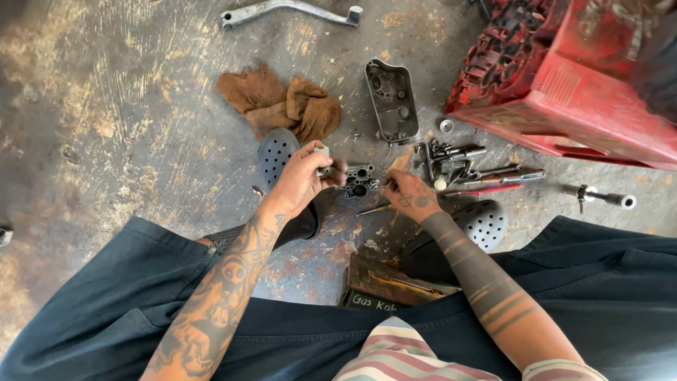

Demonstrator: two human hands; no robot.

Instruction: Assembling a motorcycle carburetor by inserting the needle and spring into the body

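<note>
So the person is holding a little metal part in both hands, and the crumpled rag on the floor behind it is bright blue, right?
Not quite. The head view shows the crumpled cloth rag is brown, not blue. The rest holds: both hands, left and right, hold the small dark metal part, and the rag lies on the floor behind it.

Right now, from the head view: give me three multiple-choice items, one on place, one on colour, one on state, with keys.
1. Where does the brown rag lie?
A. On the floor beyond the left hand
B. In the red crate
C. On the person's lap

2. What colour is the plastic crate?
A. Blue
B. Red
C. Green

3. What is the small metal part doing?
A. Lying alone on the floor
B. Held between both hands
C. Wrapped in the rag

Key: 1 A, the rag sits on concrete past the left hand. 2 B, it is plainly red. 3 B, the right hand and the left both meet it.
</note>
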